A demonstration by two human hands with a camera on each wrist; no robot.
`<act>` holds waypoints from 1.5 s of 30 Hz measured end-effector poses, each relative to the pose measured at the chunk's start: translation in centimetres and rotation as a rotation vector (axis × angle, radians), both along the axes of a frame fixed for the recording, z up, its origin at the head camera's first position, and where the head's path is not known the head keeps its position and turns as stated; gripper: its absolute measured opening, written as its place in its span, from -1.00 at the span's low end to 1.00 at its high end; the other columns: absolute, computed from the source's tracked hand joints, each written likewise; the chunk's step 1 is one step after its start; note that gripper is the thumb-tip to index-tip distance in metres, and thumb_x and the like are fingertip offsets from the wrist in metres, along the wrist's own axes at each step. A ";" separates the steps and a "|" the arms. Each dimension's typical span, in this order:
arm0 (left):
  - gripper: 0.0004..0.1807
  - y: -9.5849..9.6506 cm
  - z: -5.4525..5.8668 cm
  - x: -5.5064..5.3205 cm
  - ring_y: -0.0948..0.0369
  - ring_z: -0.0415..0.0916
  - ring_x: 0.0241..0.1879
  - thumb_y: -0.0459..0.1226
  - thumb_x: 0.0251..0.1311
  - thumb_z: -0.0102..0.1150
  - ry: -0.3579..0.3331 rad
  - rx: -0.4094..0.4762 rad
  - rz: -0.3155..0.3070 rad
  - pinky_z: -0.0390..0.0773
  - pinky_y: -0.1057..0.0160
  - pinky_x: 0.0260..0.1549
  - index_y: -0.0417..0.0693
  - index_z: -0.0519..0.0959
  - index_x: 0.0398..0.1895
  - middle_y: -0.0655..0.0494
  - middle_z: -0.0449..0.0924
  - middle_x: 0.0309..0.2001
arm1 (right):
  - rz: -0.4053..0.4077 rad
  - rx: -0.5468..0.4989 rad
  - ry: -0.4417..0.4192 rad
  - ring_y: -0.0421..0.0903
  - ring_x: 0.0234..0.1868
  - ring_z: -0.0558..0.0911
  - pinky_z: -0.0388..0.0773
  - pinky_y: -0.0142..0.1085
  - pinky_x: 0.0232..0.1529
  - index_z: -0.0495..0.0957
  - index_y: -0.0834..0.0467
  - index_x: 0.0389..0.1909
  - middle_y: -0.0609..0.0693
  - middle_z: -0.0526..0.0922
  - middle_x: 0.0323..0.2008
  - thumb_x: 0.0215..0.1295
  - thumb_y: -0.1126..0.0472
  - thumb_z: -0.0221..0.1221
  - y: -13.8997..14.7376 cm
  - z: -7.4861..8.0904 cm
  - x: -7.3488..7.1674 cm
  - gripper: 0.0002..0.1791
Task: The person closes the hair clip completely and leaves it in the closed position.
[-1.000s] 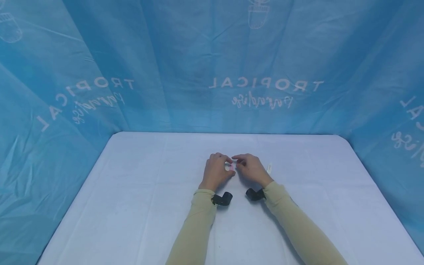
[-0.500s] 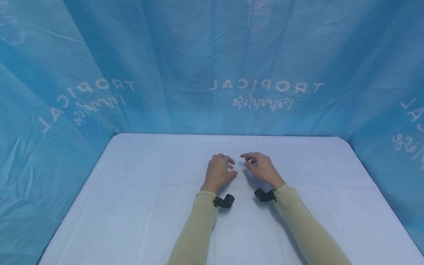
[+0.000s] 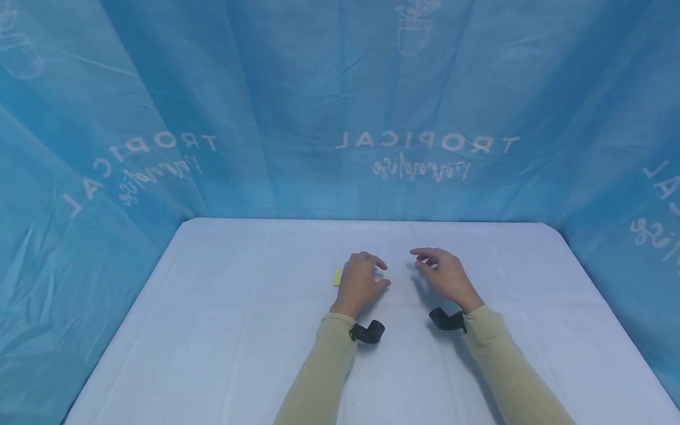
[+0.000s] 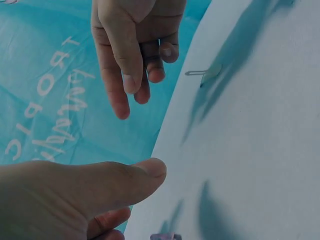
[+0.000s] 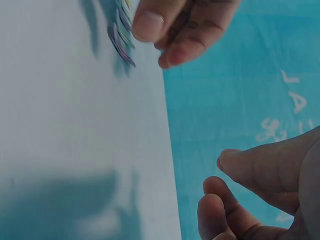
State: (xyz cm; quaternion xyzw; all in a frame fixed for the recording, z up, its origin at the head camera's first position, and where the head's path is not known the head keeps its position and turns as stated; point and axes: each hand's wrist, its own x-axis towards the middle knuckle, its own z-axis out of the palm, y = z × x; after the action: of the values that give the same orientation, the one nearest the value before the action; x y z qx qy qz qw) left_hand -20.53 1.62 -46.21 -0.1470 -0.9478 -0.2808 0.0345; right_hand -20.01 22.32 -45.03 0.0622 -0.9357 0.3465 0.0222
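My left hand (image 3: 361, 286) hovers low over the white table, thumb and index finger spread apart with nothing between them. Beside it on its left lies a small yellow elongated piece (image 3: 337, 277). In the right wrist view, several thin curved strips (image 5: 122, 37), purple, green and yellow, sit on the table by the left fingers. A small purple piece (image 4: 166, 236) peeks in at the bottom of the left wrist view. My right hand (image 3: 442, 274) is raised to the right, fingers loosely bent and empty. A small pale piece with a wire loop (image 4: 211, 73) lies near its shadow.
The white-covered table (image 3: 223, 330) ends at a far edge just beyond the hands. A blue printed curtain (image 3: 297, 106) hangs behind it and along both sides. Black wrist cameras (image 3: 368, 332) sit at both cuffs.
My right hand has drawn away to the right. The left hand has shifted slightly right, so the yellow piece shows beside it, and the small pinkish thing between its fingers has gone from view.
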 end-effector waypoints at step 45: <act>-0.76 8.5 -1.5 0.8 0.24 0.50 -0.09 0.00 0.23 0.36 0.072 -0.168 -0.077 0.46 0.28 -0.05 0.16 0.72 -0.13 0.24 0.65 -0.14 | -0.078 -0.034 -0.139 0.29 0.13 0.55 0.45 0.18 0.10 0.61 0.32 0.07 0.32 0.63 0.07 0.48 0.15 0.12 4.5 -0.9 -0.6 -0.66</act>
State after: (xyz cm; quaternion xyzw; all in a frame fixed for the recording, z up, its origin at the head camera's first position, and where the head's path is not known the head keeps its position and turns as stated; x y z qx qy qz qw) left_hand -19.69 10.12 -47.67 -0.1956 -0.9598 -0.1959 0.0454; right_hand -20.62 26.78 -45.88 0.0009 -0.9308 0.3644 -0.0283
